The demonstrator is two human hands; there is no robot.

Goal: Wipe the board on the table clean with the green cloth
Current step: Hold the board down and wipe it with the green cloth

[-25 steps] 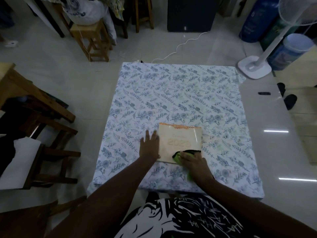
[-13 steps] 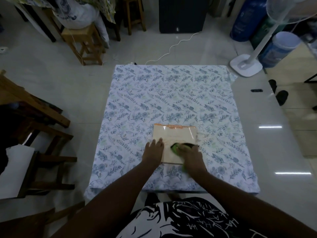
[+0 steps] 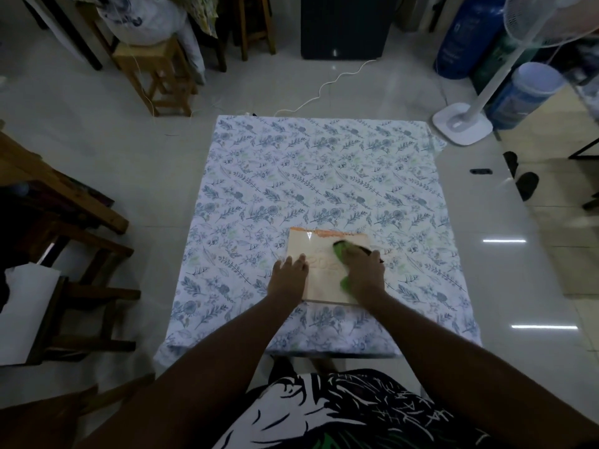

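Table [image 3: 324, 163] — covered by a white cloth printed with blue leaves and flowers; a person stands at its near edge, both arms reaching forward.

Board [image 3: 319, 251] — pale, rectangular, with an orange strip along its far edge; lies flat on the near half of the table, just ahead of and partly under the person's fingers. Faint raised digits show mid-board, too dim to read fully.

Left hand [image 3: 289, 276] — palm down, fingers spread and released, gripping nothing; fingertips rest on the board's left edge, the heel of the hand on the tablecloth beside it.

Right hand [image 3: 364, 270] — pressed flat on the right half of the board, fingers bent over the green cloth and holding it down.

Green cloth [image 3: 341, 251] — bunched beneath the right hand; one bright fold pokes out beyond the fingertips toward the orange strip, another shows by the thumb side of the palm. A dark edge runs along it under the fingers.

Surroundings — wooden stool [image 3: 155, 76] on the floor well past the left fingers; white fan base [image 3: 462, 128] off the table's far right corner; white cable [image 3: 327, 89] trailing on the tiles beyond the table.
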